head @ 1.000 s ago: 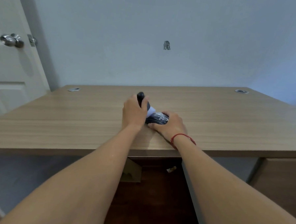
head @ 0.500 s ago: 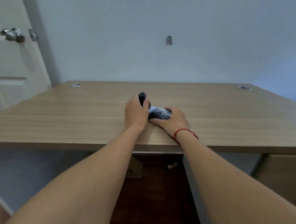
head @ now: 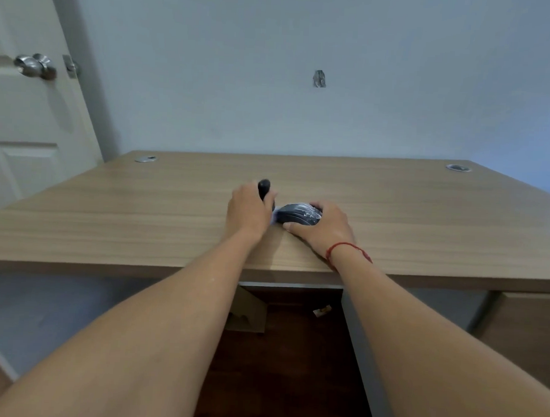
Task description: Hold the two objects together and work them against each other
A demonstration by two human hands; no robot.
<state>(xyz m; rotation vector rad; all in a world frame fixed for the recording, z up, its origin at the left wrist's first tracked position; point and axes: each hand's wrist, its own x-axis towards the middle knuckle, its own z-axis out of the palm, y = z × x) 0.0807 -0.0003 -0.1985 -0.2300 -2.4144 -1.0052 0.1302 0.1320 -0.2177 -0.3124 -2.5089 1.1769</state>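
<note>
Both forearms are bare, no sleeves in sight. On the right wrist there's a thin red string bracelet [head: 345, 248], a loose end trailing off it. The left hand [head: 246, 211] wears nothing, no rings showing.

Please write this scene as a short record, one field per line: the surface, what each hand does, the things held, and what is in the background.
surface: wooden desk
left hand: grips a dark handle that sticks up past the fingers
right hand: holds a dark rounded object down on the desk
wrist: red string bracelet on the right wrist
desk fittings: two round cable grommets, left and right
background: pale wall, white door with metal knob
</note>
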